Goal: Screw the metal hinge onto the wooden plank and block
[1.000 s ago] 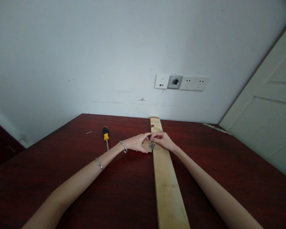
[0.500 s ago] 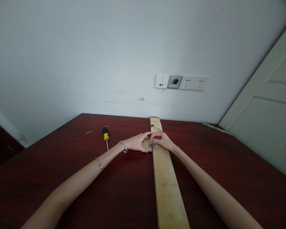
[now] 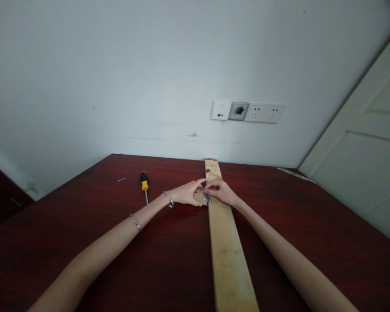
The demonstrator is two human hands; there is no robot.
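Observation:
A long pale wooden board [image 3: 229, 251] runs from the near edge of the view towards the wall. Against its left side lies a short wooden piece [image 3: 199, 198], and a small metal hinge [image 3: 207, 198] sits across the joint. My left hand [image 3: 187, 193] curves around the short piece, fingers at its far edge and thumb at its near edge. Over the hinge my right hand [image 3: 221, 191] rests against the long board, thumb and fingertips pinched together. Whatever is in that pinch is too small to make out.
A yellow and black screwdriver [image 3: 144, 184] lies left of my hands on the dark red table [image 3: 169, 255]. Farther left is a small metal screw or nail [image 3: 121, 179]. A thin strip [image 3: 294, 174] lies at the back right edge. Wall sockets [image 3: 260, 112] sit above the table.
My right fingertips have shifted very slightly at the hinge. Both hands otherwise stay in place, and the boards and screwdriver have not moved.

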